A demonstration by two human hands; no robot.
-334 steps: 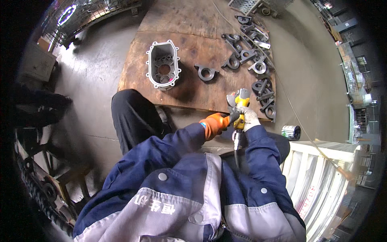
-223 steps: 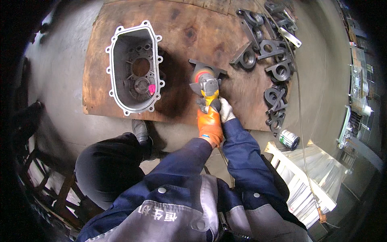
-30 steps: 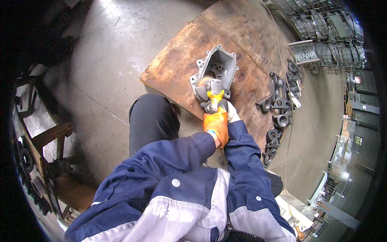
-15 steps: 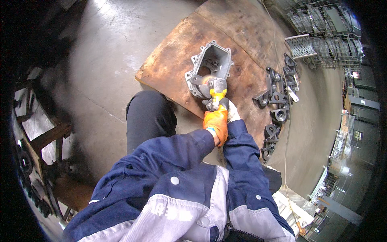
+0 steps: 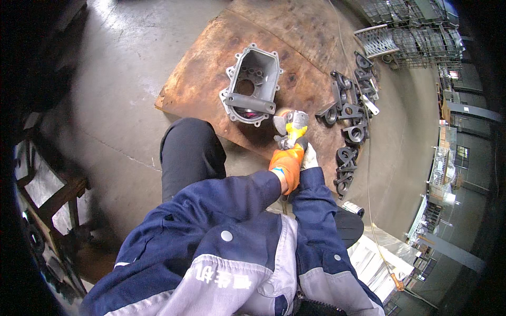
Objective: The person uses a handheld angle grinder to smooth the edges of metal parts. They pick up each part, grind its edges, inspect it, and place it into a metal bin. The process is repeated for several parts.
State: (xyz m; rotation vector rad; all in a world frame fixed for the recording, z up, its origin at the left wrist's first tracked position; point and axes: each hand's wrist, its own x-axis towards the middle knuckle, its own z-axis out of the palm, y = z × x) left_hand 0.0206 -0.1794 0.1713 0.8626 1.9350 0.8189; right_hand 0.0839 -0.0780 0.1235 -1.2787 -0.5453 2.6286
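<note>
Both hands are closed around a yellow and grey angle grinder, held just to the near right of a grey metal housing. My left hand, in an orange glove, wraps its body. Beside it my right hand, in a whitish glove, grips the rear of the grinder and is partly hidden. The grinder's disc is blurred and stands apart from the housing. Across the near part of the open housing lies a dark flat metal bar with a hole near its end.
The housing rests on a stained wooden board. Several dark metal brackets lie along its right side. A cord runs over the floor past them. Wire cages stand at the far right; a dark wooden stand is at left.
Both hands have drawn the grinder off the housing, to the right and nearer me. The orange glow seen at its disc inside the housing is gone. The whole view has shifted slightly.
</note>
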